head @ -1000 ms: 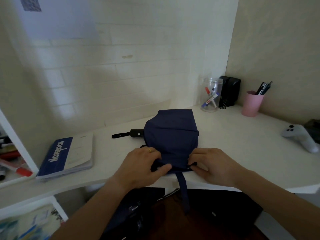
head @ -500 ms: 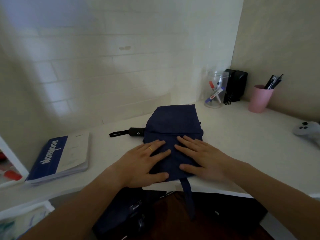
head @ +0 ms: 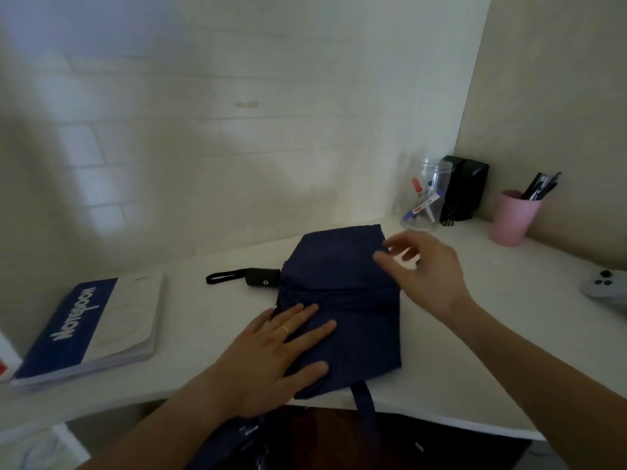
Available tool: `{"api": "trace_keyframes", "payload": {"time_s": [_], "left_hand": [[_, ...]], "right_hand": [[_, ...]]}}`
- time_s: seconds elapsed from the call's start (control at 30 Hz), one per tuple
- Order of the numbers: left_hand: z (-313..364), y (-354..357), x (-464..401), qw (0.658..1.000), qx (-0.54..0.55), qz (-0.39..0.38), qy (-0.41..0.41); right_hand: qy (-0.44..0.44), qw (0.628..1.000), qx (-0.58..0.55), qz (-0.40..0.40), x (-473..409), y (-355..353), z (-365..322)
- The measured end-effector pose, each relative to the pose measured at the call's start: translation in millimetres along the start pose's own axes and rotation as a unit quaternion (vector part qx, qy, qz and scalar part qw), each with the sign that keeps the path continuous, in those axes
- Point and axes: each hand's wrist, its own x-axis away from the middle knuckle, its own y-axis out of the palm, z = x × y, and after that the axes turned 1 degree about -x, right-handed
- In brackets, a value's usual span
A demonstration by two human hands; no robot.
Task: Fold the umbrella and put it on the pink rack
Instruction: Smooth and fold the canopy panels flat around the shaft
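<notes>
A navy blue umbrella (head: 349,293) lies flattened on the white desk (head: 475,361), its canopy spread in a rough rectangle. Its black handle (head: 263,276) with a wrist loop sticks out to the left. A fabric strap (head: 364,405) hangs over the desk's front edge. My left hand (head: 274,354) presses flat on the canopy's near left part, fingers spread, a gold ring on one finger. My right hand (head: 424,269) hovers blurred over the canopy's far right corner, fingers apart and holding nothing. No pink rack is in view.
A blue notebook (head: 88,327) lies at the left. At the back right stand a clear jar of markers (head: 424,198), a black box (head: 464,188) and a pink cup of pens (head: 512,215). A grey game controller (head: 604,290) sits at the right edge.
My right hand lifted off the canopy's near part and moved to its far right corner. My left hand stayed pressed flat on the fabric. The camera tilted slightly.
</notes>
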Motion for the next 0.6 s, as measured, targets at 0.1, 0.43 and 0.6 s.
{"api": "trace_keyframes", "payload": {"time_s": [0.1,0.43,0.6], "left_hand": [[1,0,1,1.000,0.000,0.010,-0.003],[2,-3,5,1.000,0.012,0.019,-0.012],[1,0,4,0.999,0.014,0.026,-0.014]], "right_hand": [[0.216,0.967,-0.135,-0.012,-42,4,-9],[0.252,0.905,-0.329,-0.097,-58,-1,-22],[0.124,0.927,-0.333,-0.120,6,-33,-30]]}}
